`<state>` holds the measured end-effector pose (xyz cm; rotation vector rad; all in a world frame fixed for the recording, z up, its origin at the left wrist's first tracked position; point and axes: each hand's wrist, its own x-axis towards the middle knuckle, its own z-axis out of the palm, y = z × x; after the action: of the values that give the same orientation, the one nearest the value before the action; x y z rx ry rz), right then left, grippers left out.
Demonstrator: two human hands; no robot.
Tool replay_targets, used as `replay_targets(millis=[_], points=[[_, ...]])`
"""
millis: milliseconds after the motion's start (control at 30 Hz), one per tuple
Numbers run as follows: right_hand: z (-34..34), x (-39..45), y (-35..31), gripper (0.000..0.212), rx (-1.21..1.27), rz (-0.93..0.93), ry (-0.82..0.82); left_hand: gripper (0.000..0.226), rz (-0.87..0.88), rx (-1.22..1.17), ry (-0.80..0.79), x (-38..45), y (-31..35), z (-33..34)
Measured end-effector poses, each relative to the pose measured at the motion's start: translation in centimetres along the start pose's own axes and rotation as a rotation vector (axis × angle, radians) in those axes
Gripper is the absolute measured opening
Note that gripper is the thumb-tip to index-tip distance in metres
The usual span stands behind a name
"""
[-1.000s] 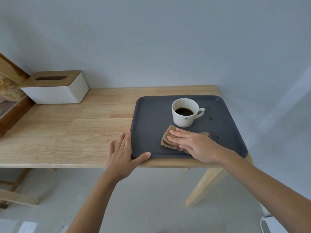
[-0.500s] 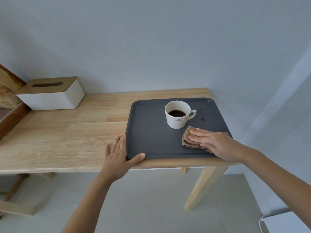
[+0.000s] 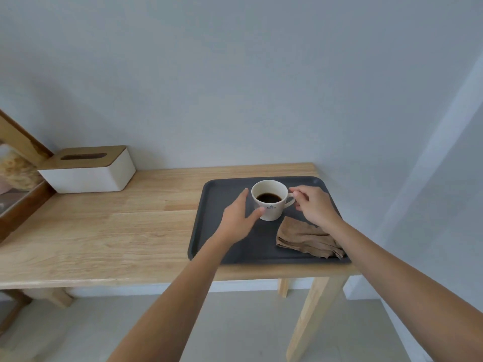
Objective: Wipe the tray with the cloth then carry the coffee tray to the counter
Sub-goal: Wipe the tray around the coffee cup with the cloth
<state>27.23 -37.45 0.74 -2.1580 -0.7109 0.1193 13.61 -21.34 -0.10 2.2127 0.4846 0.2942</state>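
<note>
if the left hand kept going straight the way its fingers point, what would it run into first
Probably the white coffee cup: the left hand is open beside it, thumb already at its wall. The fingers aim past the cup's left side, so they might slide on toward the tray rim; depth is unclear.

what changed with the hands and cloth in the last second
The right hand let go of the cloth and moved up to the cup handle. The left hand left the tray edge and now touches the cup's side. Cup, tray and tissue box stayed put.
</note>
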Motion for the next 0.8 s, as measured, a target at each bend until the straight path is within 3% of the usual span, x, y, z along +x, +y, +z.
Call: replay_targets(millis=[133, 433, 800], points=[[0.6, 0.4, -0.1, 0.027, 0.098, 0.046, 0.021, 0.061, 0.036, -0.085, 0.090, 1.1, 0.6, 0.8], [3.1, 1.0, -2.6, 0.029, 0.234, 0.031, -0.036, 0.053, 0.103, -0.075, 0.180, 0.5, -1.7, -3.1], [8.3, 1.2, -6.4, 0.028, 0.273, -0.008, -0.168, 0.049, 0.058, -0.006, 0.151, -1.2, -6.4, -8.6]])
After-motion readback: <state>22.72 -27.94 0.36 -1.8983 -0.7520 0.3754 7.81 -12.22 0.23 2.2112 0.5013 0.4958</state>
